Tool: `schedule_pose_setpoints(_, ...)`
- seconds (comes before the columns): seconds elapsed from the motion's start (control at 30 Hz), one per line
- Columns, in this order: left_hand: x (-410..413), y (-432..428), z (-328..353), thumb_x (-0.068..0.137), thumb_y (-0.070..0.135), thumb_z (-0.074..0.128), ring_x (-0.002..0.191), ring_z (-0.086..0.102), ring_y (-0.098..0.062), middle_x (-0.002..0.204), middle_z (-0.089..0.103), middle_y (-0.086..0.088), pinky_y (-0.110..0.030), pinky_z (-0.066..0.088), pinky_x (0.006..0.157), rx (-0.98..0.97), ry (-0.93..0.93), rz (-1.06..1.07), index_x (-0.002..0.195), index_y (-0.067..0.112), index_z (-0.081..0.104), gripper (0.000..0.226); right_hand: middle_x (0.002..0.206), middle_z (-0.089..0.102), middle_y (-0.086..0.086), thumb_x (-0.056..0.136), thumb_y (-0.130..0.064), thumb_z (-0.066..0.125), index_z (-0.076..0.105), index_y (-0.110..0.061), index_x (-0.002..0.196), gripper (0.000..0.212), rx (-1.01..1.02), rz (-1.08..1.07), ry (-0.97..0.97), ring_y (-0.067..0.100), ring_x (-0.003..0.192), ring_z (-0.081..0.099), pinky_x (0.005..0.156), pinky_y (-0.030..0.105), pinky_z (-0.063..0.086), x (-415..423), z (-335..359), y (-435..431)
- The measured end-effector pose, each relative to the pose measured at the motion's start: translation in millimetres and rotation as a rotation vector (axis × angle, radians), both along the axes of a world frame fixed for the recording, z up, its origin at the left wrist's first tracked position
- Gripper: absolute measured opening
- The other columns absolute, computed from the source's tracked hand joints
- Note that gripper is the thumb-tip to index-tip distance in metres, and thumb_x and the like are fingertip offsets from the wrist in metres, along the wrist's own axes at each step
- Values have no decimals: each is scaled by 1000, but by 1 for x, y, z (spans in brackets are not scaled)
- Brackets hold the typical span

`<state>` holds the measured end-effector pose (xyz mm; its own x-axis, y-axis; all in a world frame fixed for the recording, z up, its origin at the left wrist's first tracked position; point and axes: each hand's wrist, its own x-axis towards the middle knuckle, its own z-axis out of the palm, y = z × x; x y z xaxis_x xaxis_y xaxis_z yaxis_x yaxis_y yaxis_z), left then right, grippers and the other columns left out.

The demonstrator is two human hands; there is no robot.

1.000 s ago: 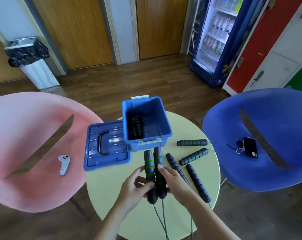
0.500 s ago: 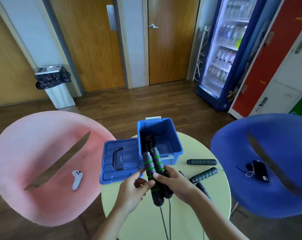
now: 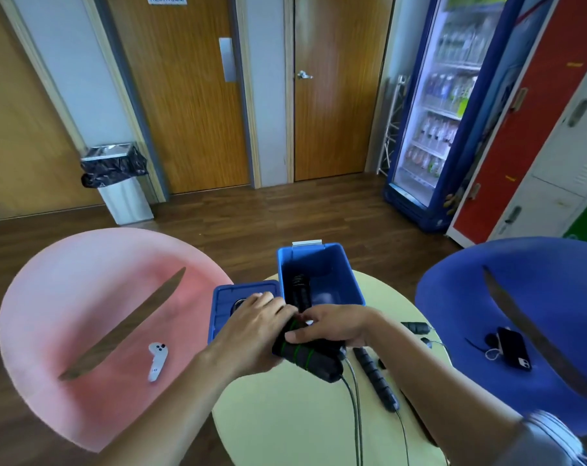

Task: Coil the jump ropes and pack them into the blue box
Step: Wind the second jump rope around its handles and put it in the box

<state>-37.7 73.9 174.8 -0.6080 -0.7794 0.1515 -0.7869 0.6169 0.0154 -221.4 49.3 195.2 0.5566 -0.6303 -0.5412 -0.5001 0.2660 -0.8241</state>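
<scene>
Left hand (image 3: 255,327) and right hand (image 3: 335,326) are close together, both clamped round the green-banded handles (image 3: 305,356), just near of the blue box (image 3: 319,260) over the bench (image 3: 285,425). Cords (image 3: 354,398) trail uncoiled toward the near edge. Recommended: keep handles parallel and wind the cords in even loops before packing.

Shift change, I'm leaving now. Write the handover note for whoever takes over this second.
Hands: left hand and right hand both grip the green-banded handle pair; its cords run uncoiled toward the table's near edge.
The blue box is open, lid beside it on the left.
Done: one dark rope bundle lies in the box.
Left: coil and pack the held rope, then the loose black handles on the table's right side.
</scene>
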Motion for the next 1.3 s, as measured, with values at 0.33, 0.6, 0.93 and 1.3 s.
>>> schedule_pose_setpoints(0.33,21,2,0,71,48,70,74,51,-9,76,57,14,-25,34,60,390,318,385,80,30,47,30,104,56,7,88,-40,61,46,-6,118,48,-23,-94,-216,20,73,64,76,33,55,-22,27,14)
schedule_pose_setpoints(0.6,11,5,11,62,58,72,57,58,-17,65,60,-4,-28,47,62,1050,875,376,89,7,58,59,66,58,2,91,-53,50,61,-19,93,36,-417,-153,30,13,53,55,61,24,52,7,58,-8)
schedule_pose_setpoints(0.93,5,10,17,67,27,77,62,53,-23,82,57,-7,-34,45,62,1329,1375,207,116,11,61,54,56,45,1,91,-63,40,64,-8,104,62,-616,52,365,15,50,44,51,23,36,35,97,-31)
schedule_pose_setpoints(1.3,6,11,26,62,34,78,54,48,-19,72,53,-4,-29,42,53,1178,1611,217,102,11,60,49,85,66,14,88,-57,52,49,-13,124,56,-548,-248,-29,12,56,53,60,25,47,41,95,-30)
